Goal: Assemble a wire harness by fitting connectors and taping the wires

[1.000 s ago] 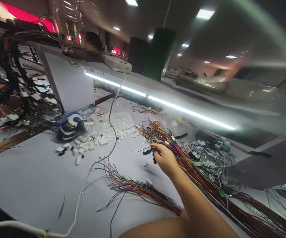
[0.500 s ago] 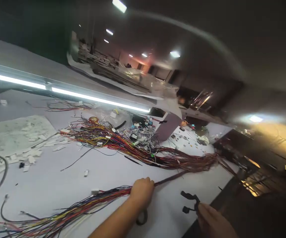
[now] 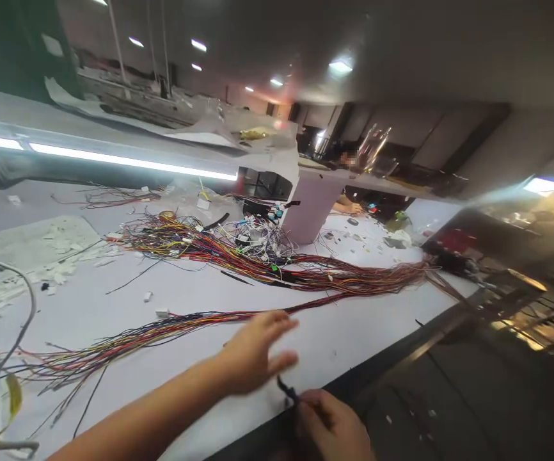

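Observation:
My left hand (image 3: 258, 352) is open just in front of a thin bundle of coloured wires (image 3: 181, 325), with thumb and fingers apart. Red, yellow and dark strands of this bundle fan out toward the lower left. Close by, at the table's front edge, my right hand (image 3: 334, 426) is closed in a pinch on a short strip of black tape (image 3: 286, 390). The strip's free end points toward my left hand. Behind lies a much thicker wire bundle (image 3: 354, 280), running across the table to the right.
A white board (image 3: 41, 250) with small white pieces lies at the left, near a grey cable (image 3: 32, 294). A tube light (image 3: 133, 162) hangs under a shelf, held by a pale upright panel (image 3: 313, 205). Another person's hand (image 3: 348, 206) is beyond it.
My left hand has let go of the thin wire bundle and opened. My right hand has come left, closer to it, still pinching the tape. The camera view has shifted.

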Motion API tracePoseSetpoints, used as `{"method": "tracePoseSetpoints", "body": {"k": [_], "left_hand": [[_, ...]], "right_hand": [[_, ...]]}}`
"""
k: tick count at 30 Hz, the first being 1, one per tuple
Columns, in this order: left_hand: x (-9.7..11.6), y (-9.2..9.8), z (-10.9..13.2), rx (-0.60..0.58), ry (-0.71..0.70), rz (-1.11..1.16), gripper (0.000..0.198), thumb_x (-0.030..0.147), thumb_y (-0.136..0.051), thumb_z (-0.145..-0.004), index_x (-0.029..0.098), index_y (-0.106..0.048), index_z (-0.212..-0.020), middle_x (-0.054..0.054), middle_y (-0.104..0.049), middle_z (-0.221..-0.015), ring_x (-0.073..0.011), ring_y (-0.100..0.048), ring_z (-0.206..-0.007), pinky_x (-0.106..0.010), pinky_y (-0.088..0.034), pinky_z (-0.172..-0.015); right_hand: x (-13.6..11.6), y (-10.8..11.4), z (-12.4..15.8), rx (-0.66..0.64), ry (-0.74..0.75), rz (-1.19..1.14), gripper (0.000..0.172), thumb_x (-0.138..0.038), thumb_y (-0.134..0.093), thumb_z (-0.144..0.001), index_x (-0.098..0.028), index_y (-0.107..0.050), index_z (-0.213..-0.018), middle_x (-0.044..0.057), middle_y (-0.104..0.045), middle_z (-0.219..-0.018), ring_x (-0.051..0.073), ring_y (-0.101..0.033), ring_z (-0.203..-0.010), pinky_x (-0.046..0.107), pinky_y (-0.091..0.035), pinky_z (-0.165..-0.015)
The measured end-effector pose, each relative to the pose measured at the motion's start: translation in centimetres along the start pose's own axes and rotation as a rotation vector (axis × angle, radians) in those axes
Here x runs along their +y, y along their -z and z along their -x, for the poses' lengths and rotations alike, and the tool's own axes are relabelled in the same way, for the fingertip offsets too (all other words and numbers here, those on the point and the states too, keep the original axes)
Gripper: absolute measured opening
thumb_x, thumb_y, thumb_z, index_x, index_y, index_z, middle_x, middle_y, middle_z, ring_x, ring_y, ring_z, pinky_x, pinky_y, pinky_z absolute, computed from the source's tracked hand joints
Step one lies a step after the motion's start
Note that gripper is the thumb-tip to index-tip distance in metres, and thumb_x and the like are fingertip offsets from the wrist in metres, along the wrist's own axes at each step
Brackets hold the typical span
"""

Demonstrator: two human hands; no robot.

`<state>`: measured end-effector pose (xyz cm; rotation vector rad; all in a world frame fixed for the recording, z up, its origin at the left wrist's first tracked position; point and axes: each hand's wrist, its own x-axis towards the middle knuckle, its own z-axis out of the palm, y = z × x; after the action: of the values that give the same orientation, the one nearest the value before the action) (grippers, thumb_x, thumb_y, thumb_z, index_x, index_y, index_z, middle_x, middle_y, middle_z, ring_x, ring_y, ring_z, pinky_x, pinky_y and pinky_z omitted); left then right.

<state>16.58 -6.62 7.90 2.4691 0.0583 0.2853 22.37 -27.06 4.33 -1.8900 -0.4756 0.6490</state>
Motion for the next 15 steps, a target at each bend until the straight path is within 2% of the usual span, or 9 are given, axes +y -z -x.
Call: {"method": "tracePoseSetpoints", "body": {"k": [2, 3, 6, 8, 10, 11, 12, 13, 15], "left_hand": [[2.6, -0.5, 2.4, -0.118, -0.124, 0.202, 0.057, 0.045, -0.064, -0.082, 0.03, -0.049, -0.136, -0.007, -0.053, -0.137, -0.0241, -0.054, -0.117, -0.031, -0.044, -0.099], [3.3, -0.7, 3.6, -0.087, -0.103, 0.245, 0.053, 0.048, -0.067, -0.078, 0.029, -0.058, -0.127, -0.008, -0.057, -0.13, -0.0265, -0.057, -0.112, -0.032, -0.048, -0.094], [3.2, -0.7, 6.2, 0.148, 0.167, 0.416, 0.035, 0.053, -0.06, -0.083, 0.027, -0.072, -0.102, -0.009, -0.07, -0.097, -0.0245, -0.066, -0.086, -0.031, -0.054, -0.075], [2.6, 0.2, 7.0, 0.398, 0.404, 0.651, 0.038, 0.053, -0.052, -0.088, 0.025, -0.071, -0.105, -0.005, -0.069, -0.075, -0.0174, -0.063, -0.061, -0.025, -0.052, -0.054], [2.5, 1.0, 6.9, 0.673, 0.555, 0.957, 0.044, 0.05, -0.053, -0.088, 0.024, -0.061, -0.122, -0.003, -0.07, -0.074, -0.0116, -0.055, -0.046, -0.02, -0.044, -0.041], [2.8, 1.1, 6.5, 0.772, 0.582, 1.116, 0.049, 0.046, -0.058, -0.086, 0.023, -0.054, -0.13, -0.004, -0.072, -0.081, -0.0106, -0.056, -0.047, -0.019, -0.045, -0.041], [3.3, 0.9, 6.0, 0.835, 0.566, 1.271, 0.056, 0.041, -0.062, -0.085, 0.024, -0.047, -0.137, -0.006, -0.073, -0.094, -0.0111, -0.061, -0.055, -0.019, -0.05, -0.047], [3.9, 0.4, 5.3, 0.854, 0.534, 1.411, 0.064, 0.034, -0.066, -0.083, 0.026, -0.041, -0.141, -0.007, -0.071, -0.107, -0.0135, -0.067, -0.072, -0.02, -0.055, -0.061], [4.8, -1.3, 4.2, 0.789, 0.403, 1.56, 0.066, 0.031, -0.067, -0.083, 0.031, -0.039, -0.143, -0.006, -0.064, -0.125, -0.0208, -0.063, -0.109, -0.029, -0.052, -0.091]], "right_hand": [[-0.9, -2.6, -1.0, -0.148, 0.027, -0.257, 0.04, -0.057, -0.072, -0.069, -0.018, -0.069, -0.079, 0.003, -0.067, -0.068, 0.02, -0.063, -0.064, 0.028, -0.049, -0.061], [-1.3, -3.8, -1.3, -0.213, 0.05, -0.367, 0.041, -0.057, -0.074, -0.067, -0.018, -0.069, -0.08, 0.004, -0.068, -0.072, 0.021, -0.064, -0.068, 0.028, -0.05, -0.062], [-2.1, -5.9, -1.9, -0.424, 0.092, -0.616, 0.056, -0.06, -0.077, -0.063, -0.018, -0.067, -0.099, 0.009, -0.072, -0.088, 0.025, -0.068, -0.079, 0.033, -0.052, -0.064], [-2.6, -6.2, -2.0, -0.47, 0.126, -0.63, 0.063, -0.062, -0.072, -0.069, -0.018, -0.061, -0.114, 0.011, -0.072, -0.091, 0.026, -0.069, -0.077, 0.036, -0.053, -0.063], [-3.4, -6.1, -2.2, -0.325, 0.296, -0.494, 0.052, -0.058, -0.062, -0.082, -0.02, -0.058, -0.118, 0.012, -0.072, -0.095, 0.026, -0.069, -0.083, 0.041, -0.054, -0.072], [-4.0, -6.0, -2.4, -0.219, 0.44, -0.399, 0.048, -0.056, -0.056, -0.087, -0.022, -0.057, -0.12, 0.012, -0.071, -0.104, 0.027, -0.067, -0.094, 0.045, -0.052, -0.082], [-4.7, -6.1, -2.6, -0.129, 0.603, -0.299, 0.047, -0.056, -0.052, -0.089, -0.023, -0.056, -0.123, 0.013, -0.067, -0.116, 0.028, -0.063, -0.108, 0.049, -0.048, -0.093], [-5.3, -6.3, -2.9, -0.067, 0.762, -0.2, 0.048, -0.056, -0.048, -0.091, -0.025, -0.055, -0.128, 0.012, -0.06, -0.129, 0.03, -0.055, -0.121, 0.053, -0.039, -0.103], [-6.6, -7.0, -3.6, 0.005, 1.001, -0.025, 0.051, -0.057, -0.039, -0.094, -0.028, -0.05, -0.135, 0.009, -0.047, -0.144, 0.031, -0.039, -0.136, 0.06, -0.025, -0.112]]}}
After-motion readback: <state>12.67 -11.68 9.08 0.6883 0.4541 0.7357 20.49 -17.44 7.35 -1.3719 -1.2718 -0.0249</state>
